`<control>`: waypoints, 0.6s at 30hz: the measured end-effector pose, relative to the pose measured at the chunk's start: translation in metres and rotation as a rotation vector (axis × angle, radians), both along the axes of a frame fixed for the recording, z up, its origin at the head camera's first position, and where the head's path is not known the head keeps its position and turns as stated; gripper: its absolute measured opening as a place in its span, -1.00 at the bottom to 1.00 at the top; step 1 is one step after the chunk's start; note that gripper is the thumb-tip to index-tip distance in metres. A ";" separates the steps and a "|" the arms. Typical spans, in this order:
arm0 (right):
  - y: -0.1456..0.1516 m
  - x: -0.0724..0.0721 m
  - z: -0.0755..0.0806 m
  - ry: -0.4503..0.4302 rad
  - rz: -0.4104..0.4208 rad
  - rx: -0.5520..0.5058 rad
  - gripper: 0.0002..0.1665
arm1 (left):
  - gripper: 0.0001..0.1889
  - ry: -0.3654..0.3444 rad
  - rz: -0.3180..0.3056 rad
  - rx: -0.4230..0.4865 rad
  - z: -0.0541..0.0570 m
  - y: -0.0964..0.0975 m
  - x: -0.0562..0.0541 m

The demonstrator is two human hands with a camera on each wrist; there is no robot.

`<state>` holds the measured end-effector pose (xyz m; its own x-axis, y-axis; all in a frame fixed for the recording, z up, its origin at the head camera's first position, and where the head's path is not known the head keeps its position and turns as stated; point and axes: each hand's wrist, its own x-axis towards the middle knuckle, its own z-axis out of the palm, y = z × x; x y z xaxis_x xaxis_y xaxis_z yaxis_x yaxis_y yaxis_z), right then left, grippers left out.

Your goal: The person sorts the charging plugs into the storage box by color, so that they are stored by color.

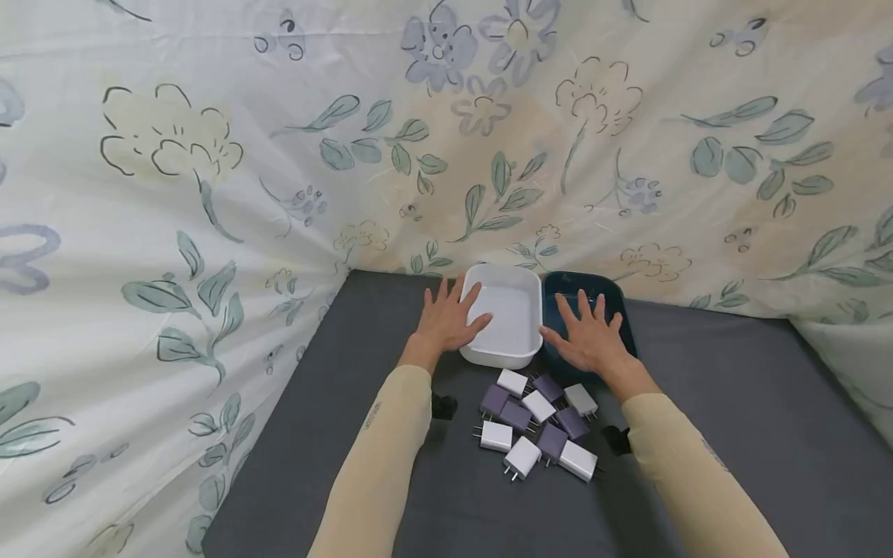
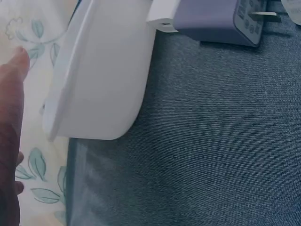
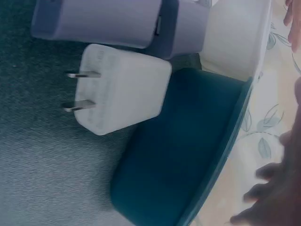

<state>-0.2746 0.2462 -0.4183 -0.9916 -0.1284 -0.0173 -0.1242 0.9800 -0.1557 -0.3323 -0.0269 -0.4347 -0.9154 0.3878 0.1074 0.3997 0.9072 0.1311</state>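
Observation:
My left hand point(image 1: 446, 319), fingers spread, hovers at the left edge of a white plastic tray point(image 1: 504, 361). The right hand point(image 1: 589, 335), spread as well, is over a dark teal tray point(image 1: 622, 298) that stands against the white one. Both hold nothing. On the near side of the trays lies a loose pile of plug-in chargers, several white point(image 1: 496, 436) and several purple point(image 1: 552, 441), with metal prongs pointing various ways. In the left wrist view a purple charger point(image 2: 207, 19) lies near the white tray; the right wrist view has a white charger point(image 3: 127, 87) beside the teal tray.
A dark grey cloth surface point(image 1: 335, 434) lies under everything. Behind and to the left rises a floral curtain point(image 1: 391, 194), close to the far rims of both trays. Dark wrist devices point(image 1: 443, 406) sit under the forearms, beside the pile.

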 end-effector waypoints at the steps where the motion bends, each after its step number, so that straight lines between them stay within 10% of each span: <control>1: 0.000 0.000 0.000 0.012 0.012 -0.006 0.06 | -0.24 -0.008 0.003 0.010 -0.002 -0.001 0.000; 18: 0.016 0.012 -0.015 0.094 0.079 -0.153 -0.10 | -0.20 -0.132 0.002 0.332 -0.032 -0.002 0.014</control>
